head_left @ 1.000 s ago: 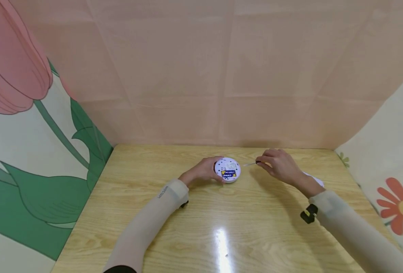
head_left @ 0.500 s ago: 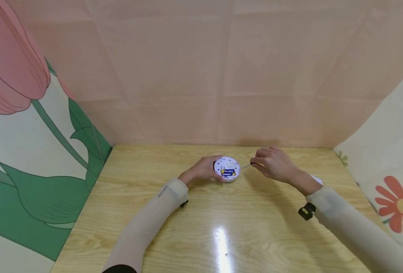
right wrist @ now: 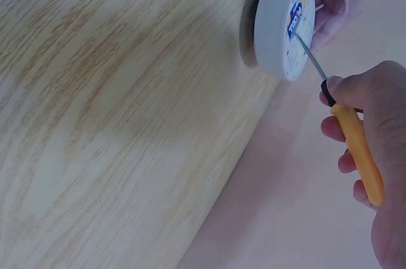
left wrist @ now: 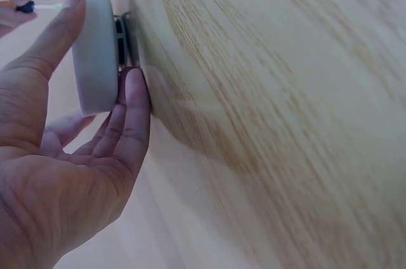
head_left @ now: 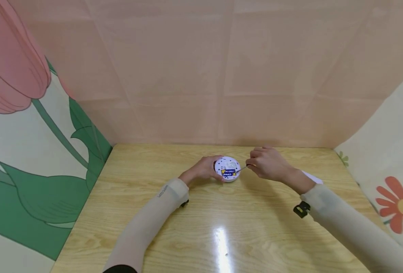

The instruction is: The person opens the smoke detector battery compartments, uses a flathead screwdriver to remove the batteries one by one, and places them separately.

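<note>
A round white plastic device with small dark holes sits on the wooden table, its open face toward the head camera. A blue-and-yellow labelled battery lies in that face. My left hand grips the device by its left rim, thumb in front and fingers behind, as the left wrist view shows. My right hand holds a screwdriver by its orange handle and black collar. The metal shaft slants down to the device, with its tip at the end of the battery.
A flat white piece lies on the table, partly hidden behind the right wrist. A pink cloth backdrop rises along the table's far edge. Flower-printed panels stand at both sides.
My right hand has moved left with the screwdriver, bringing its tip from beside the device onto the battery's end. The left hand and the device stay nearly still.
</note>
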The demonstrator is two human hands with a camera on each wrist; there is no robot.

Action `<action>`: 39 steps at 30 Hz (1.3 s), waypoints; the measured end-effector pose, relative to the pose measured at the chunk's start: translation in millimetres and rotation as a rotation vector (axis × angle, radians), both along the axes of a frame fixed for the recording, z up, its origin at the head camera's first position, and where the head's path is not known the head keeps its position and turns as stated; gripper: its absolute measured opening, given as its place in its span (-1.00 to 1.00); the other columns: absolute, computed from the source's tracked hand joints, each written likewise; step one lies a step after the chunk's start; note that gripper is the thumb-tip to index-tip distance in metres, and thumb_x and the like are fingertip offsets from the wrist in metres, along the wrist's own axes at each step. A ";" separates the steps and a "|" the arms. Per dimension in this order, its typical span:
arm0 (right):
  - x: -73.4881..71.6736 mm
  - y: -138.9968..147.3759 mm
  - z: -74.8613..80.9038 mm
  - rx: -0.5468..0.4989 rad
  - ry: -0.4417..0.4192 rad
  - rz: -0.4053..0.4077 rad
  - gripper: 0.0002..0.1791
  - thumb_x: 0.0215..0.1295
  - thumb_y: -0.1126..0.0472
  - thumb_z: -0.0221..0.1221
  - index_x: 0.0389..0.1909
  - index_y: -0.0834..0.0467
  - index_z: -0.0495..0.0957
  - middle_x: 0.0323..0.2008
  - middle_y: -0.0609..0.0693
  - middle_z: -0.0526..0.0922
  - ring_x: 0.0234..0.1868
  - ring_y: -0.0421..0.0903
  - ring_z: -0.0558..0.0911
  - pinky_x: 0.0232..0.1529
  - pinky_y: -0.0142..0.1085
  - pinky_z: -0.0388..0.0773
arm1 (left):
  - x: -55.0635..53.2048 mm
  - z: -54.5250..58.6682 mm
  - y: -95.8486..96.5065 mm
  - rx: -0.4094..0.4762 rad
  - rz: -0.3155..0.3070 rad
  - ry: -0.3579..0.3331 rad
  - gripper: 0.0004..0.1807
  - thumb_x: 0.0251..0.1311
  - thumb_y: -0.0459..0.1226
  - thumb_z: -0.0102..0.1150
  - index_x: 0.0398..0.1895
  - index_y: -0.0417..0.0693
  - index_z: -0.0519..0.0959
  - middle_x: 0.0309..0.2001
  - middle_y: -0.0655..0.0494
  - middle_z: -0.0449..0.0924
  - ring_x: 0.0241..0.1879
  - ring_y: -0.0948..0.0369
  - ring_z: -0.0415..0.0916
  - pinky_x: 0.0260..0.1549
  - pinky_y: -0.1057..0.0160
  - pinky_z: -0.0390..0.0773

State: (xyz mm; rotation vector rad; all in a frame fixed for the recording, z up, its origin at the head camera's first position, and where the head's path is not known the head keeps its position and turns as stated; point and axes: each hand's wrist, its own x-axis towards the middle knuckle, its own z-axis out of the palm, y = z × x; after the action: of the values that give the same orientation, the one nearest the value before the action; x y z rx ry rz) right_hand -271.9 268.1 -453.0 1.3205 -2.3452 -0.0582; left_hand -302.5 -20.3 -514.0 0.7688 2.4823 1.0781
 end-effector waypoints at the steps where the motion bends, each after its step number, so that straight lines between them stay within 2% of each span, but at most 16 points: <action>1: 0.3 -1.2 0.7 0.007 0.004 0.002 -0.92 0.19 0.20 0.46 -0.42 0.04 0.74 -0.50 -0.08 0.57 -0.43 -0.03 0.58 -0.41 -0.14 0.48 | -0.1 0.2 0.2 -0.003 -0.001 0.003 0.16 -0.10 -0.12 0.77 0.62 -0.03 0.32 0.46 -0.03 0.51 0.41 0.06 0.45 0.47 0.09 0.37; 7: 1.3 -8.4 4.1 0.060 0.012 0.012 -0.89 0.14 0.21 0.46 -0.47 0.04 0.70 -0.54 -0.11 0.48 -0.44 -0.04 0.52 -0.45 -0.17 0.40 | -0.3 1.1 1.5 -0.020 -0.002 0.010 0.18 -0.09 -0.11 0.77 0.62 -0.06 0.30 0.48 -0.04 0.48 0.43 0.05 0.43 0.48 0.08 0.36; 14: 1.9 -19.6 12.2 0.160 -0.031 -0.051 -0.84 0.17 0.19 0.44 -0.53 0.00 0.66 -0.56 -0.11 0.45 -0.43 -0.02 0.53 -0.41 -0.15 0.39 | -0.2 1.2 2.7 -0.017 0.001 0.007 0.16 -0.11 -0.11 0.77 0.61 -0.03 0.33 0.45 -0.02 0.51 0.39 0.08 0.46 0.45 0.13 0.39; 23: 2.9 -43.6 24.6 0.270 0.020 -0.074 -0.75 0.08 0.26 0.37 -0.67 0.01 0.52 -0.59 -0.07 0.47 -0.47 -0.02 0.52 -0.44 -0.16 0.40 | -2.1 2.1 1.9 0.011 -0.049 0.064 0.06 -0.12 -0.13 0.78 0.54 0.00 0.44 0.23 0.03 0.69 0.12 0.21 0.59 0.17 0.28 0.55; 27: 2.1 -49.1 24.8 0.302 0.034 -0.093 -0.71 0.04 0.27 0.35 -0.70 0.00 0.45 -0.59 -0.05 0.50 -0.47 -0.01 0.54 -0.45 -0.15 0.40 | -2.4 2.5 2.0 0.010 -0.049 0.057 0.05 -0.12 -0.12 0.78 0.53 0.01 0.45 0.19 0.06 0.70 0.06 0.24 0.58 0.11 0.29 0.56; 32: 1.6 -46.3 24.3 0.311 -0.004 -0.119 -0.77 0.11 0.23 0.38 -0.65 0.03 0.56 -0.58 -0.05 0.52 -0.46 0.00 0.55 -0.45 -0.16 0.38 | -1.6 3.6 3.7 -0.009 -0.027 0.024 0.10 -0.10 -0.10 0.77 0.57 -0.02 0.39 0.20 0.05 0.68 0.05 0.24 0.57 0.08 0.31 0.56; 39: -0.6 -39.2 20.5 0.269 -0.054 -0.129 -0.83 0.18 0.17 0.42 -0.57 0.01 0.70 -0.58 -0.09 0.51 -0.45 -0.02 0.54 -0.43 -0.15 0.40 | -1.2 5.1 5.2 -0.038 -0.005 0.019 0.18 -0.09 -0.11 0.77 0.62 -0.13 0.29 0.28 -0.04 0.65 0.02 0.23 0.55 -0.01 0.34 0.57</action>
State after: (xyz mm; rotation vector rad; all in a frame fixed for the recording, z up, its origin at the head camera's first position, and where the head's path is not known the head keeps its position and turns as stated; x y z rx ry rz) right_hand -272.5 229.0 -432.5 1.3014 -2.5349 -0.3945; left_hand -303.7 -15.1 -508.9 0.7776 2.5073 1.0237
